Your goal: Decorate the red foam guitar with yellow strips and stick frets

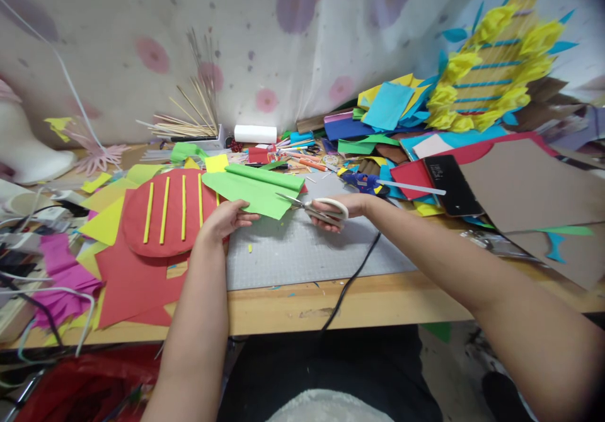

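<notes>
My left hand (227,219) pinches the lower left edge of a sheet of bright green paper (255,190), whose far edge is rolled or folded over. In my right hand (328,214) is a pair of scissors (339,210) with pale handles, fingers through the loops. The blades point left and lie at the paper's right edge. Beneath is a grey cutting mat (283,261) with small yellow scraps on it. Left of my left hand lies a red paper oval (161,220) with yellow strips across it.
A glue gun (362,181) with its black cord (352,277) lies right of the scissors. Grey-brown board (529,182) and coloured paper pile up at the right. Thin sticks (198,116) stand at the back. Magenta paper (63,277) and cables crowd the left.
</notes>
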Action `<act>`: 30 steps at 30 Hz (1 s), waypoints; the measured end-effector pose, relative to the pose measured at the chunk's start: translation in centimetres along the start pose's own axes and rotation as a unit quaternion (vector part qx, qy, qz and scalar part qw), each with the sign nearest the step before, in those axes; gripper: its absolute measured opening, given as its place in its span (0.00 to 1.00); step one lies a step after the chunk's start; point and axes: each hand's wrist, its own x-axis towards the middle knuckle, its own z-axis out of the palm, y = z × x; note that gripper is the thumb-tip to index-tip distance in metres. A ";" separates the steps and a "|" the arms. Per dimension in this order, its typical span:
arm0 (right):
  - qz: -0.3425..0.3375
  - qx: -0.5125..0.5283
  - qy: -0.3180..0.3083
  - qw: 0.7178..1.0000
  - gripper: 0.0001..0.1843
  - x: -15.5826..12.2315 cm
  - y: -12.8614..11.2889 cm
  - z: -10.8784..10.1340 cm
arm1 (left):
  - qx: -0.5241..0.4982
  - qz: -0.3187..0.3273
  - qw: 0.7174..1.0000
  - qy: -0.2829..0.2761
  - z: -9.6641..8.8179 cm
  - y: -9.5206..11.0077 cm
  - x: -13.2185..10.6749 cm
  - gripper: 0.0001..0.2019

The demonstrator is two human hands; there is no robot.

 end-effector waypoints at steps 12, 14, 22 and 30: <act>0.012 -0.001 -0.043 0.999 0.32 2.4 -1.8 -0.7 | -0.035 -0.010 0.999 0.002 0.3 0.5 -0.5 0.06; 0.008 -0.015 -0.040 0.999 0.32 2.7 -2.0 -1.0 | -0.034 -0.010 0.999 0.004 0.3 0.5 -0.6 0.06; -0.013 -0.042 0.009 0.999 0.31 3.2 -2.0 -1.5 | -0.033 -0.009 0.999 0.013 0.3 0.6 -0.8 0.08; -0.001 -0.021 -0.014 1.000 0.32 3.1 -2.3 -1.6 | -0.039 -0.011 0.999 0.016 0.4 0.8 -1.0 0.07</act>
